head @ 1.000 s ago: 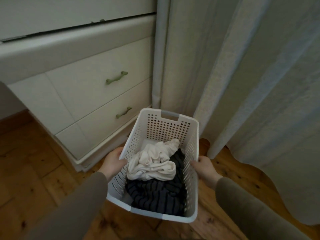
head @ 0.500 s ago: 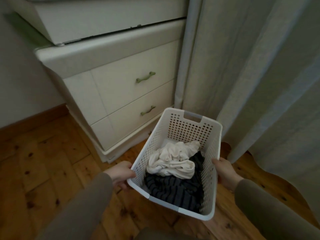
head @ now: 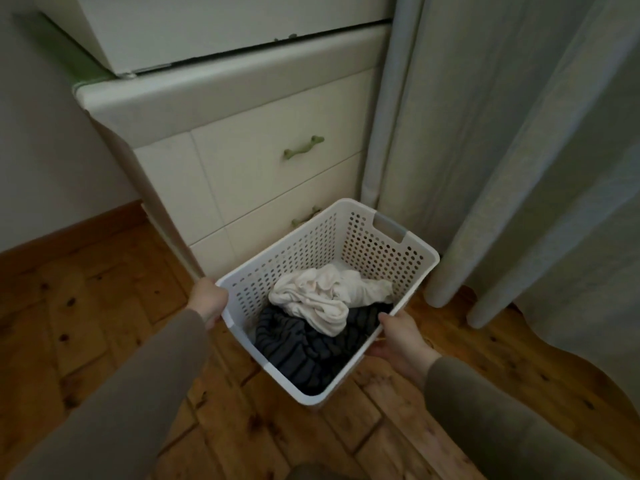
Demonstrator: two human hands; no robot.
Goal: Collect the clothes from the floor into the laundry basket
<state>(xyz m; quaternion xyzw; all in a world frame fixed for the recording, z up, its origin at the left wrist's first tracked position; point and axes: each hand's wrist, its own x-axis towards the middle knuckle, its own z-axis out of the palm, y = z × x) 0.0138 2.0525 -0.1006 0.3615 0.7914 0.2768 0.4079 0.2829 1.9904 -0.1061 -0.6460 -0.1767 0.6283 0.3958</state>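
A white perforated laundry basket (head: 372, 249) is held between my hands above the wooden floor, turned diagonally. Inside it a crumpled cream garment (head: 318, 299) lies on top of a dark striped garment (head: 298, 351). My left hand (head: 209, 303) grips the basket's left rim corner. My right hand (head: 401, 339) holds its right side rim. Both arms wear brown-grey sleeves. No clothes show on the visible floor.
A cream chest of drawers (head: 242, 168) with green handles (head: 304, 147) stands just behind the basket. Pale curtains (head: 502, 150) hang to the floor on the right. Wooden floorboards (head: 86, 323) spread to the left, with a skirting board along the wall.
The basket has swung to the right and turned diagonally, closer to the curtains. My view has shifted left, showing more wall and floor. Both hands keep their hold.
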